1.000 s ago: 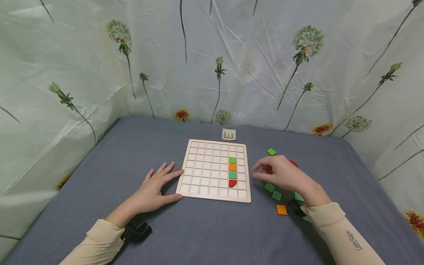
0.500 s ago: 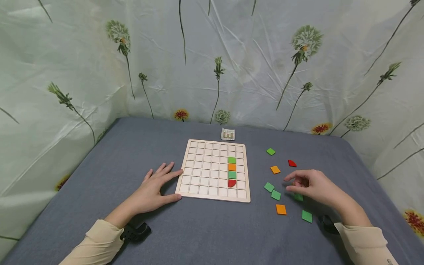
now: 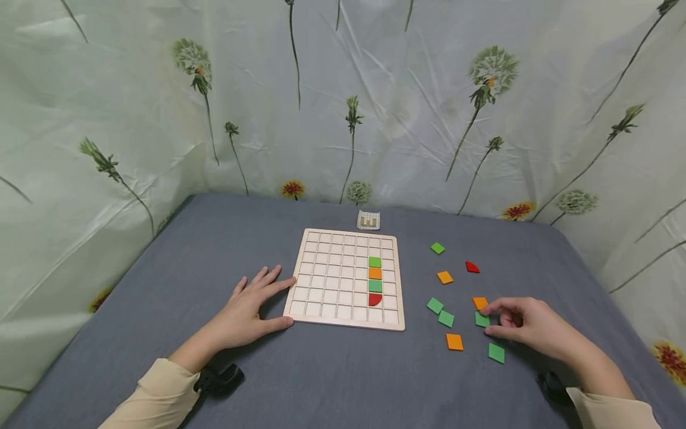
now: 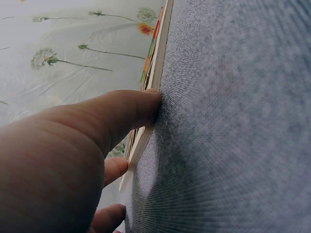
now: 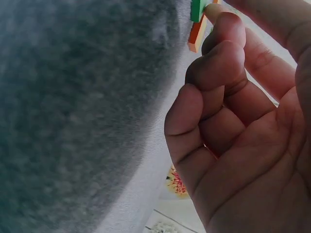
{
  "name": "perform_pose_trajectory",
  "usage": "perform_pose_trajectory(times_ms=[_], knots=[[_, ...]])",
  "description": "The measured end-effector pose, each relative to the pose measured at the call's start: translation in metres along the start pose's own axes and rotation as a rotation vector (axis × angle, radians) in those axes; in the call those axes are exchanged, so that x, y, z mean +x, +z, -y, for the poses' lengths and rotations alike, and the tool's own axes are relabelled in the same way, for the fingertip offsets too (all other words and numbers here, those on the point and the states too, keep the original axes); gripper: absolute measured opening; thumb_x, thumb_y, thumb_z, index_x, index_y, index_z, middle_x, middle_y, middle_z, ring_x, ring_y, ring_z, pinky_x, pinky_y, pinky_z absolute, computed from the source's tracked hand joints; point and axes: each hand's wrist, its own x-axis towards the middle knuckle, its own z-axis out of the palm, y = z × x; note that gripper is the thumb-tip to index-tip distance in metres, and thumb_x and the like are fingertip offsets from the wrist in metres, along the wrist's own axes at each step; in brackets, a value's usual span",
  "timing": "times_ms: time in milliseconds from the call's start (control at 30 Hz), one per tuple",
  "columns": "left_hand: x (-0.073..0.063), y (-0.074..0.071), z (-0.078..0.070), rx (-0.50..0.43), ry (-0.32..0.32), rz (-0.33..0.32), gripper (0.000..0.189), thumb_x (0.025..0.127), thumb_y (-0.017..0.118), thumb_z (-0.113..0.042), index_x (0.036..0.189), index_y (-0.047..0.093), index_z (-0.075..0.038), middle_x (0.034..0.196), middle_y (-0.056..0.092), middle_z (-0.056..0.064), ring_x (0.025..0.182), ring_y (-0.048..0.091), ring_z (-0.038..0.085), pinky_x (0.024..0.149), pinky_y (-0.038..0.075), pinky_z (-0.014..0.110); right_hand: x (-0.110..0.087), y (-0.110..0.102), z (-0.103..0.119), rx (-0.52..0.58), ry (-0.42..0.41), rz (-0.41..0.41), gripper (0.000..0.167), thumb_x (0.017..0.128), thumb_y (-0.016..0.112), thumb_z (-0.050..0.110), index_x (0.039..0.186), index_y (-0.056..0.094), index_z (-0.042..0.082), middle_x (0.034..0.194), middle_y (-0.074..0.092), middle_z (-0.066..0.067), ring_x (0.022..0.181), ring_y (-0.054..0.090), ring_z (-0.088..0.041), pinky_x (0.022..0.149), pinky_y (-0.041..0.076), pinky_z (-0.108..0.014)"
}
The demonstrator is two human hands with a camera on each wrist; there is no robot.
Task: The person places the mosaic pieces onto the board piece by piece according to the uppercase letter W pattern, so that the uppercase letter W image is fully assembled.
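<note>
A pale wooden grid board (image 3: 329, 271) lies on the cloth, with a column of coloured tiles in it: light green, orange, green and a red quarter-round. My left hand (image 3: 243, 316) is spread at the board's left side, its thumb (image 4: 146, 104) and index fingertip touching the edge. To the right, my right hand (image 3: 536, 328) has thumb and index finger at opposite sides of a flat green square tile (image 3: 482, 320), pinching it at table level. In the right wrist view its other fingers (image 5: 216, 65) are curled in. An orange tile (image 3: 479, 304) lies just behind that green one.
Loose tiles are scattered right of the board: a light green one (image 3: 437, 248), a red quarter-round (image 3: 472, 267), orange ones (image 3: 454, 342) and green ones (image 3: 496, 353). A small printed card (image 3: 368, 220) lies behind the board. A flowered curtain (image 3: 418, 119) hangs at the back.
My right hand has moved from beside the board rightward and toward me, down to the green tile, uncovering the loose tiles it hid. The left hand keeps its place.
</note>
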Motion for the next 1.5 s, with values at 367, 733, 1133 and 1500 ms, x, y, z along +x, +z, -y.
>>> perform_pose_trajectory(times_ms=[367, 733, 1133, 1500], knots=[[0.001, -0.001, -0.004, -0.005, 0.011, -0.006, 0.077, 0.092, 0.084, -0.047, 0.16, 0.055, -0.025, 0.175, 0.033, 0.021, 0.164, 0.02, 0.051, 0.124, 0.006, 0.078, -0.001, 0.002, -0.003, -0.011, 0.049, -0.021, 0.031, 0.089, 0.089, 0.027, 0.113, 0.077, 0.011, 0.073, 0.053, 0.009, 0.062, 0.048, -0.001, 0.06, 0.039, -0.023], [0.002, -0.002, -0.004, 0.003, 0.009, -0.003, 0.077, 0.092, 0.085, -0.045, 0.159, 0.055, -0.024, 0.175, 0.033, 0.02, 0.164, 0.02, 0.05, 0.125, 0.006, 0.078, -0.002, 0.004, -0.01, -0.018, 0.085, -0.048, 0.03, 0.091, 0.088, 0.028, 0.112, 0.078, 0.009, 0.073, 0.053, 0.007, 0.063, 0.046, -0.001, 0.06, 0.036, -0.025], [0.001, -0.003, -0.005, 0.002, 0.004, -0.001, 0.077, 0.092, 0.085, -0.045, 0.16, 0.054, -0.025, 0.175, 0.032, 0.02, 0.165, 0.019, 0.05, 0.125, 0.005, 0.078, -0.004, 0.004, -0.008, -0.059, 0.095, -0.083, 0.027, 0.091, 0.088, 0.029, 0.108, 0.079, 0.01, 0.071, 0.052, 0.008, 0.061, 0.045, -0.001, 0.059, 0.035, -0.024], [0.001, -0.002, -0.006, 0.003, -0.001, -0.004, 0.077, 0.091, 0.086, -0.043, 0.159, 0.056, -0.023, 0.175, 0.033, 0.02, 0.164, 0.02, 0.05, 0.125, 0.006, 0.078, 0.001, -0.008, 0.01, -0.074, 0.029, -0.114, 0.025, 0.091, 0.088, 0.03, 0.106, 0.079, 0.012, 0.07, 0.054, 0.009, 0.059, 0.046, -0.002, 0.056, 0.037, -0.024]])
